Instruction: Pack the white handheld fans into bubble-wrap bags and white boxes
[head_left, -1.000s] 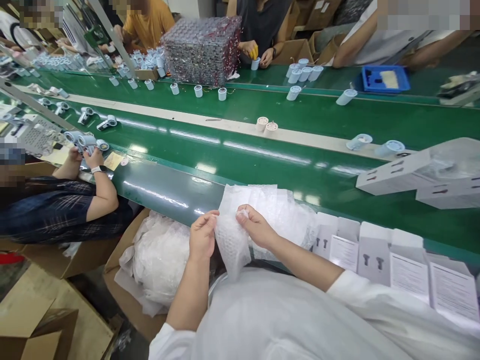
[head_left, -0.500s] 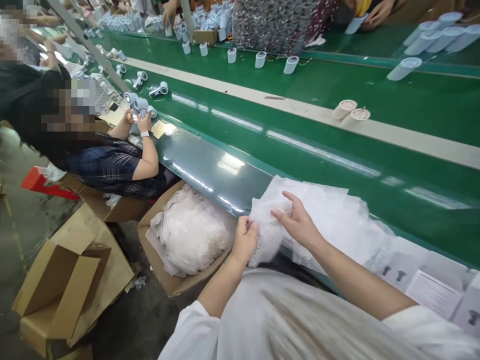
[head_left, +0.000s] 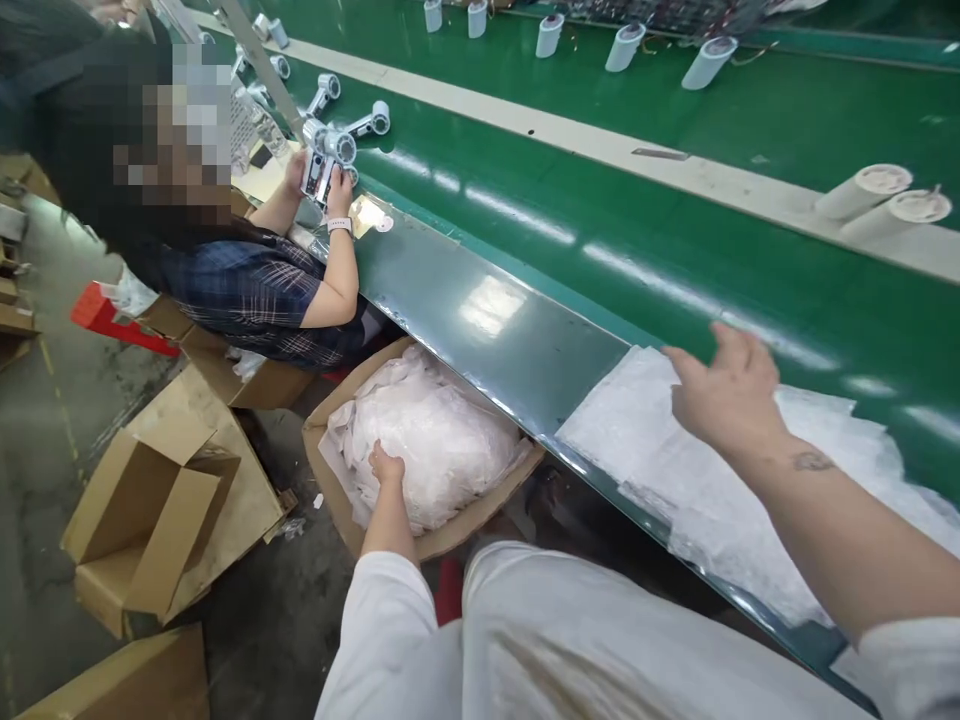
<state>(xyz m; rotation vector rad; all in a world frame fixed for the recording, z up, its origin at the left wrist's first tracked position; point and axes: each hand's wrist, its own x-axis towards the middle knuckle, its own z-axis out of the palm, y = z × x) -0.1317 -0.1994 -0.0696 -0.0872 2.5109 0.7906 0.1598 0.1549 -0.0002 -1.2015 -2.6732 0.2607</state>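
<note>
My left hand (head_left: 388, 466) is over a cardboard box (head_left: 431, 545) filled with a heap of thin, whitish plastic bags (head_left: 442, 440). Its fingers look apart against the heap, with nothing clearly gripped in them. My right hand (head_left: 729, 392) hovers open, fingers spread, above a fanned layer of translucent white bags (head_left: 630, 425) at the bench edge. The hand and forearm cover part of that layer.
At left a co-worker (head_left: 262, 285) holds pale handheld fan-like devices (head_left: 328, 150). A green conveyor (head_left: 525, 140) carries several light-blue cylinders (head_left: 626, 48) and two cream ones (head_left: 862, 192). An opened cardboard carton (head_left: 142, 530) lies on the floor.
My left hand has left the white bag it held and moved left and down to the box. My right hand has moved right and spread open. The view has shifted left and down.
</note>
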